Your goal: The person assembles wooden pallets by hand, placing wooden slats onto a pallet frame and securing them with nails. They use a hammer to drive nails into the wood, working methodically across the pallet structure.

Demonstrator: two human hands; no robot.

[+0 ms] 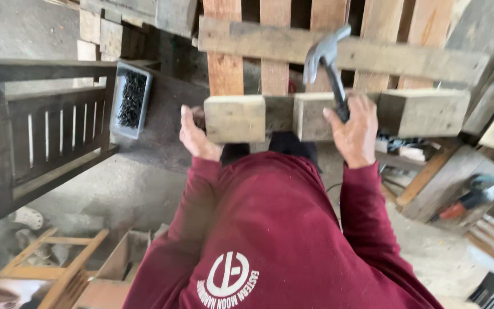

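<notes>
Against the pallet (pixel 338 54), right hand (pixel 354 130) clenches a hammer (pixel 326 57), head raised. Left hand (pixel 194 134) curls behind a block (pixel 234 118). Tray of nails (pixel 131 98) sits left; concrete floor (pixel 115 189) below.

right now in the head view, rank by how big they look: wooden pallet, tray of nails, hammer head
1. wooden pallet, clearly largest
2. tray of nails
3. hammer head, smallest, though it sits nearer the camera than the tray
</notes>
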